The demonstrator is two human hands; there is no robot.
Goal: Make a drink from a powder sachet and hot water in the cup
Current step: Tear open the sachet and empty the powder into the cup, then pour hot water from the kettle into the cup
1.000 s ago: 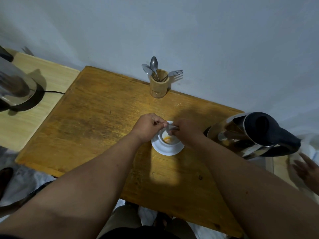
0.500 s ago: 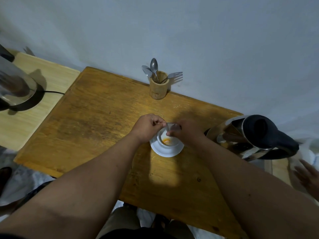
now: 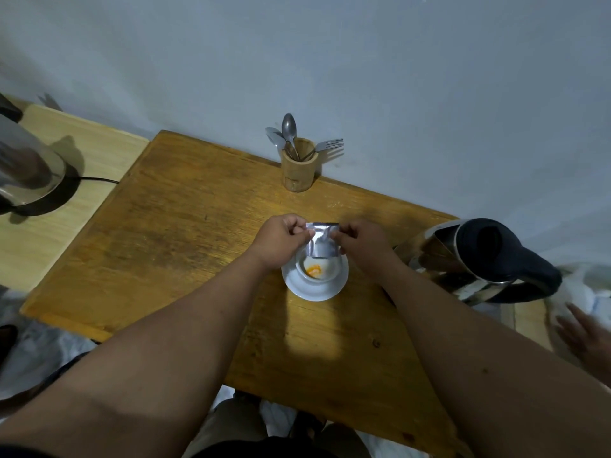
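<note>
Fingers of your left hand point(image 3: 281, 241) and right hand point(image 3: 363, 242) pinch the sachet point(image 3: 322, 241) above the cup point(image 3: 318, 271); keep it centred, tap out the remaining powder

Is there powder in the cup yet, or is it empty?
Powder is in: an orange heap lies on the cup bottom. No water visible.

No lettering, brand, number or sign can be read anywhere: the silver sachet point(image 3: 322, 244) held over the cup point(image 3: 316, 269) shows only bare foil, and the kettle point(image 3: 479, 259) and wooden cutlery holder point(image 3: 298, 171) on the table point(image 3: 185, 233) carry no legible marking.
</note>
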